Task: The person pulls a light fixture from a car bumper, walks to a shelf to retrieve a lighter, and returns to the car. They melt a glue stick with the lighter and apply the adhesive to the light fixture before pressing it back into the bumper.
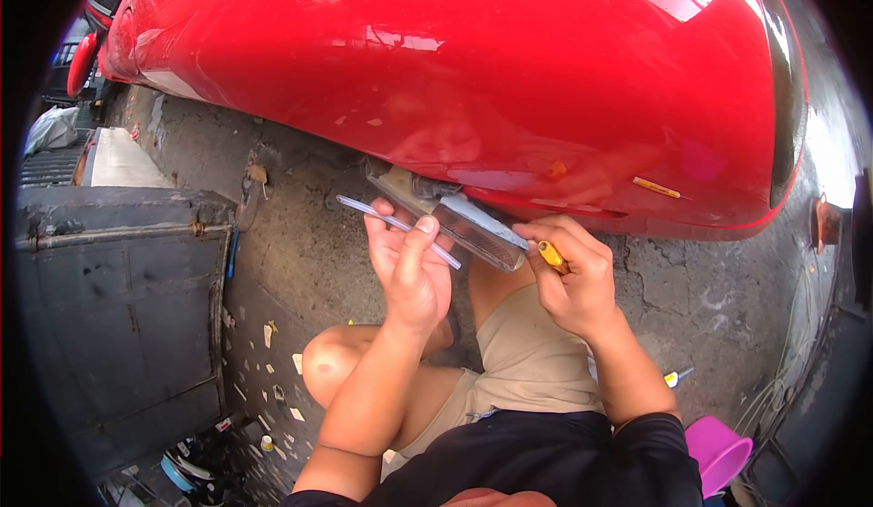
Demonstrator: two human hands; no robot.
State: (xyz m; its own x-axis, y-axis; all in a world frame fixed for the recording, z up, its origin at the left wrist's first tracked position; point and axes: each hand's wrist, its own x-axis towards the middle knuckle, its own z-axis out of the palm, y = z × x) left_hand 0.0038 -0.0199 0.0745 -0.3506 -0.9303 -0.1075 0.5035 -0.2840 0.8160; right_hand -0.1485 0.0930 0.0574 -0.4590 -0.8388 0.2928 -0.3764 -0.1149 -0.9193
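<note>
A clear, straw-like stick (396,229) is pinched between the thumb and fingers of my left hand (414,275). My right hand (573,275) is closed around a yellow-handled tool (553,257), its working end hidden by the fingers. Between the hands lies a long clear plastic piece with a ribbed face (482,241), slanting down to the right. A pale blue-grey strip (482,218) runs along its upper side. My right fingertips are right at its lower end, and my left fingers overlap its near edge. Above both hands curves a glossy red car body panel (455,70).
A thin yellow stick (657,186) shows against the red panel at right. A dark metal cabinet (118,298) stands at left, with paper scraps (296,413) on the concrete floor beside it. A pink bucket (718,452) is at lower right, near loose cables (773,389).
</note>
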